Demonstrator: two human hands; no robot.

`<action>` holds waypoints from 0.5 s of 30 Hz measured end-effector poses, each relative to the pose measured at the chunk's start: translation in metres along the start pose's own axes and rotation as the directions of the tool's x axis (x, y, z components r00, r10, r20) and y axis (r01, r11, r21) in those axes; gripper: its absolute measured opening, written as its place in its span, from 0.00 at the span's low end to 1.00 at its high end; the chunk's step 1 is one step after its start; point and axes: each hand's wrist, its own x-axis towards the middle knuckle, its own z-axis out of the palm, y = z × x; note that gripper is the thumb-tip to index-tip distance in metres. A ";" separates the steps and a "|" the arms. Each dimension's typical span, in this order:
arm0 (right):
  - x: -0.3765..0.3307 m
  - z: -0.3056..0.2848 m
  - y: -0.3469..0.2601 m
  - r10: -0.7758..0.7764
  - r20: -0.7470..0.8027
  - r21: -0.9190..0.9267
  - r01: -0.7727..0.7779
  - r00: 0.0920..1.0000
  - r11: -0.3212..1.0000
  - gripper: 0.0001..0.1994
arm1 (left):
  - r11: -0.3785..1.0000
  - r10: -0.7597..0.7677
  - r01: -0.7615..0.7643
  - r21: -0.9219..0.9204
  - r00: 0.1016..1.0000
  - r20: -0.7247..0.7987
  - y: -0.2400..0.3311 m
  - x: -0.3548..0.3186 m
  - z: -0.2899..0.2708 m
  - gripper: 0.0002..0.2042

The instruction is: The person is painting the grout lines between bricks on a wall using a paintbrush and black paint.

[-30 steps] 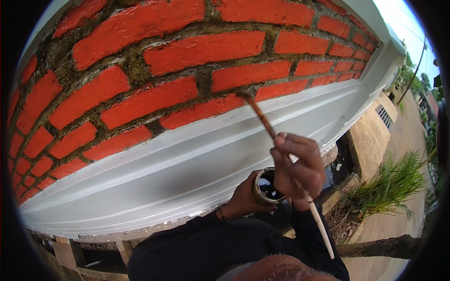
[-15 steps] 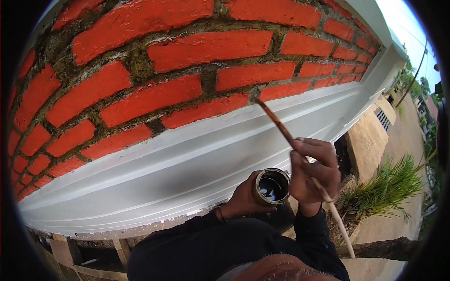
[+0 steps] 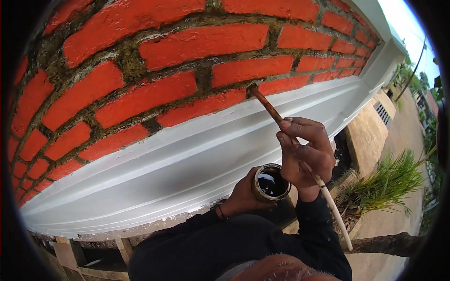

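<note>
- While the right hand pinches the long thin brush partway down its stick, the dark tip sits right in a mortar joint of the red brick wall, so this looks like the joint-darkening step, mid-stroke.
- Left hand is wrapped around a small round tin with dark paint in it, held just below and beside the right hand, nearly touching it.
- Next move, I'd guess, calls for a steady drag along the groove or a quick dip back in the tin, which is close enough for that.
- Edges to watch: the red brick faces either side of the joint, and the white moulded ledge just under the bottom course. A drip there would show badly.
- Room-wise, the tail of the stick pokes out down and right into open air, with grass and a fence post well below. Plenty of swing to the right along the wall.
</note>
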 end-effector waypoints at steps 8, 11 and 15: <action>-0.003 -0.009 0.000 0.085 -0.041 0.033 -0.083 0.996 0.996 0.16 | 0.998 0.030 -0.030 -0.058 1.000 0.003 -0.009 -0.002 0.005 0.54; -0.008 -0.012 -0.002 0.093 0.007 -0.003 -0.093 0.996 0.996 0.16 | 0.999 0.009 -0.009 -0.038 1.000 0.004 -0.008 -0.001 0.000 0.54; 0.005 -0.002 -0.006 0.046 -0.026 -0.078 -0.048 0.999 0.996 0.19 | 0.999 0.038 -0.039 -0.015 0.999 -0.031 -0.006 -0.003 0.001 0.53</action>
